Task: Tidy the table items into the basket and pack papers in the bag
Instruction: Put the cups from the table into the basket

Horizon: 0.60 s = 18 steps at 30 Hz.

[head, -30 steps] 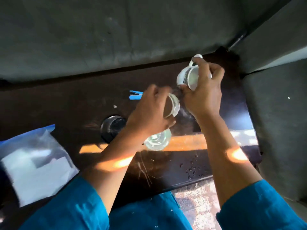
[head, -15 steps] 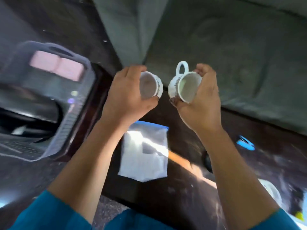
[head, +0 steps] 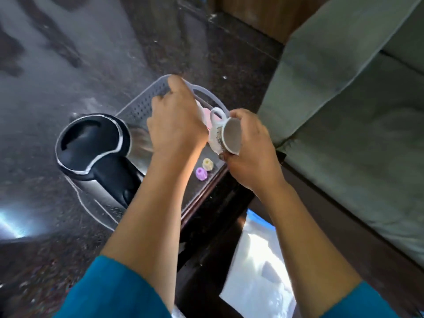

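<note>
At the centre of the frame both hands hover over a pale grey perforated plastic basket (head: 146, 104) that stands on the dark speckled floor (head: 68, 53), its near edge against a dark polished wooden table (head: 206, 237). The right hand (head: 250, 152) is clamped around a white ceramic teacup with a dark patterned band (head: 226, 134), tipped on its side so that its round mouth faces the camera and its looped handle points toward the upper part of the frame. The left hand (head: 176, 125) is curled palm-down just to the left of that cup, the two nearly touching; a sliver of white shows past its knuckles, but what it holds — if anything — cannot be told.

Inside the basket, in the left half of the frame, stands a steel electric kettle with a black lid and handle (head: 91, 145). On the basket floor below the hands lie two small ridged pieces (one yellow (head: 207, 164), one purple (head: 201, 173)), side by side.

At lower right a clear zip bag with a blue seal, holding white papers (head: 257, 271), lies flat on the table. A grey-green upholstered sofa (head: 355, 111) fills the right side.
</note>
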Motion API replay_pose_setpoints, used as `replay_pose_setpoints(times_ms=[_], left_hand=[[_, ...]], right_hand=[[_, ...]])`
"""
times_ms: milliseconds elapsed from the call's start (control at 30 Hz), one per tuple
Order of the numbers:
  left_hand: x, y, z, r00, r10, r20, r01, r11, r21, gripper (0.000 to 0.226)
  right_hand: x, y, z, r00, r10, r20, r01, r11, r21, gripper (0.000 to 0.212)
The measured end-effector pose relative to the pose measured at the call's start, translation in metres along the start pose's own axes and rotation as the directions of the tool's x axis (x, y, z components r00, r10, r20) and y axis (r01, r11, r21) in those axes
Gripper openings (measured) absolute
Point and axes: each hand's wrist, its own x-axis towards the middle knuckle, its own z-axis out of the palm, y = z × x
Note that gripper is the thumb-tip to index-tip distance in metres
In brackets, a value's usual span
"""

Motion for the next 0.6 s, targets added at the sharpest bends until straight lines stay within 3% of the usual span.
replay_pose_setpoints(times_ms=[167,233,400,600], left_hand=[[0.031,0.003,-0.016,0.98,0.141,0.14,-0.168,0.964,0.205,0.044],[0.051,0.002,-0.031,0.951,0.181,0.251,-0.248,0.931,0.268,0.05],[0.093,-0.015,-0.047,0.798,0.155,0.582,-0.414,0.844,0.342,0.074],[0.119,-0.059,-0.022,0.661,0.094,0.745,-0.489,0.806,0.333,0.071]], right_hand=[[0.019,-0.001,0.018,0.997,0.026,0.073,-0.029,0.999,0.046,0.065],[0.027,-0.004,0.019,0.993,0.061,0.104,-0.068,0.996,0.066,0.067],[0.038,-0.01,0.027,0.982,0.048,0.183,-0.048,0.999,-0.003,0.071],[0.041,-0.013,0.052,0.961,0.06,0.27,-0.037,0.995,-0.088,0.071]])
